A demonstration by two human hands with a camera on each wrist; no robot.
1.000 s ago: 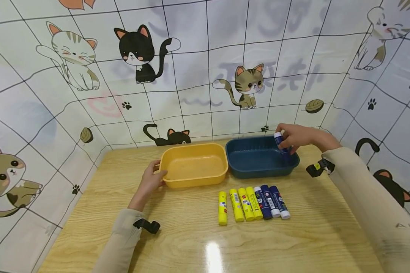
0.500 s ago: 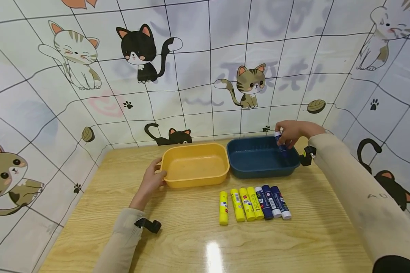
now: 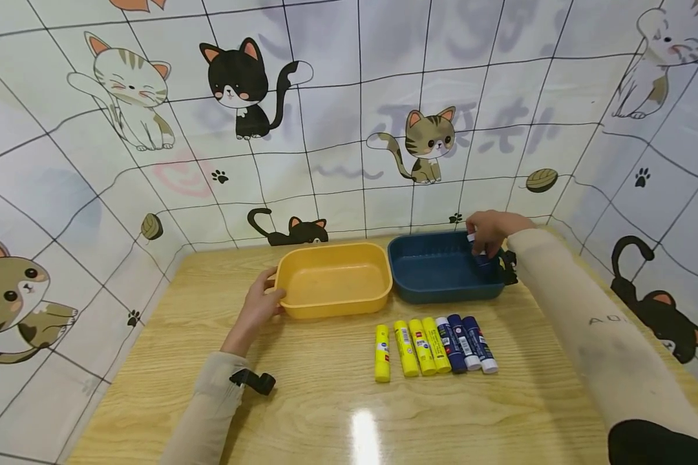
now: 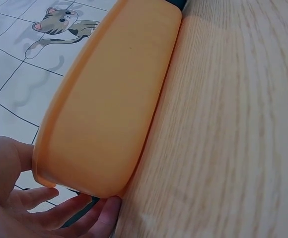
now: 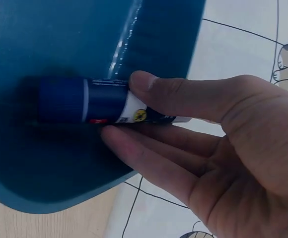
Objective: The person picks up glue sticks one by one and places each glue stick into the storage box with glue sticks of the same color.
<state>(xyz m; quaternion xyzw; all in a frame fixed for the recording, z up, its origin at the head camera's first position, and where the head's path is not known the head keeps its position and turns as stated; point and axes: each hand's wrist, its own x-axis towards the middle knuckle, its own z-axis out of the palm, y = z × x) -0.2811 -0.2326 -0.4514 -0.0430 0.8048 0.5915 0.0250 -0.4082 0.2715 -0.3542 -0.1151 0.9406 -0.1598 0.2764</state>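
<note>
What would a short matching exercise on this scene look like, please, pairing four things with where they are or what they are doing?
1. Left hand
2. Right hand
3. Blue tray
4. Lone yellow stick

A. On the table, apart from the other sticks
B. Pinching a dark blue stick
C. Next to the yellow tray, on its right
D. Holding the yellow tray's left end

Pairs: 1-D, 2-B, 3-C, 4-A

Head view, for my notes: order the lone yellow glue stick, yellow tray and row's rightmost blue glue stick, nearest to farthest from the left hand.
1. Yellow tray, touched by left hand.
2. Lone yellow glue stick, to the right.
3. Rightmost blue glue stick, farther right.
</note>
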